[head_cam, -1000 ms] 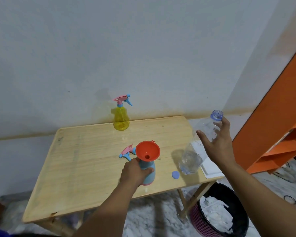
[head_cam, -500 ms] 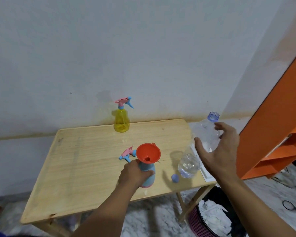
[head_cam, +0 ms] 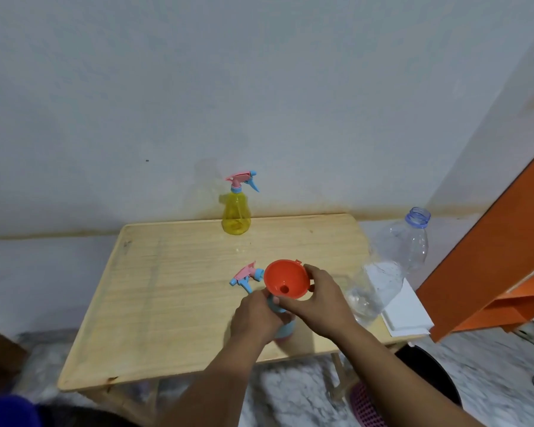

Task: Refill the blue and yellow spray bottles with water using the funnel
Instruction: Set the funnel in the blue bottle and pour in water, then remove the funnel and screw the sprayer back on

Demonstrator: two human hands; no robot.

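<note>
Funnel (head_cam: 285,283), seated in blue bottle (head_cam: 282,322): right hand (head_cam: 318,303) pinches rim, left hand (head_cam: 255,315) grips bottle; best lifted straight up, bottle steadied.

Funnel (head_cam: 285,283) sits in the bottle (head_cam: 282,326), seemingly mid-table (head_cam: 167,288).

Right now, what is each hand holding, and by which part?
The left hand grips the light blue plastic spray bottle around its neck and upper body. The right hand pinches the orange plastic funnel by its rim.
</note>
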